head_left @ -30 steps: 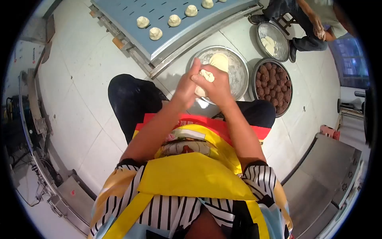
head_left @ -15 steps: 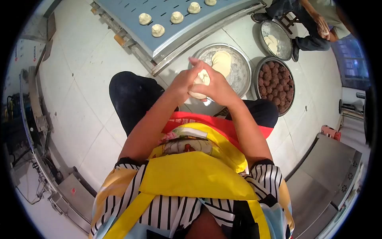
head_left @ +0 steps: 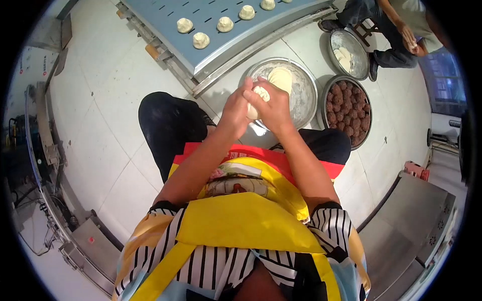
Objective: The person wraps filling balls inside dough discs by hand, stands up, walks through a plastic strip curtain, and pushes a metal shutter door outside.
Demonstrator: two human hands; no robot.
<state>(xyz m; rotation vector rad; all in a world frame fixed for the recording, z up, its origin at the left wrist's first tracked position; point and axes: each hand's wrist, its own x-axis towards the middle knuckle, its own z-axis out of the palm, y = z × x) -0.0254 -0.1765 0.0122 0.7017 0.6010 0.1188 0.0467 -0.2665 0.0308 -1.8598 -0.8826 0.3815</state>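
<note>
The dough piece (head_left: 261, 93) and dough rounds (head_left: 281, 79) are creamy white; the balls (head_left: 348, 108) dark reddish brown; the tabletop (head_left: 241, 42) slate blue, patterned with short dark dashes; the apron (head_left: 251, 220) yellow (its lower band (head_left: 330, 169) red); the shirt (head_left: 329, 223) black-and-white striped with orange and pale-blue patches; the trousers (head_left: 168, 120) black.

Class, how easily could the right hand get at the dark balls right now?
Probably not immediately: the right hand is clasped with the left hand around a piece of dough. Otherwise the way looks free, since the dark balls sit uncovered to its right.
</note>
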